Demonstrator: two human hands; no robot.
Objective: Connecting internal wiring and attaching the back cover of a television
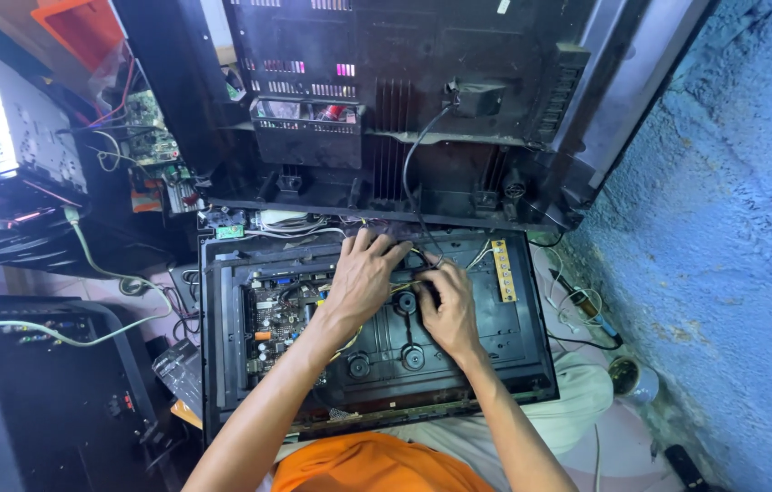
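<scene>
Inside the open chassis (377, 319), right fingers (429, 284) pinch wires (404, 286); left fingers (375, 246) spread beside.

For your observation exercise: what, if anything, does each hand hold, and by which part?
The right hand pinches thin wires near their middle, it seems. The left hand rests spread on the open chassis, gripping nothing visible.

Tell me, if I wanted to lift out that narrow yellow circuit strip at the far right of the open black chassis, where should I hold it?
Probably by its two long edges, near the middle, coming straight down from above. The yellow strip lies flat and runs lengthwise away from the person, with bare chassis on its right. The right hand sits just to its left, so approach from the right side. Thin wires join its far end; avoid tugging.
</scene>
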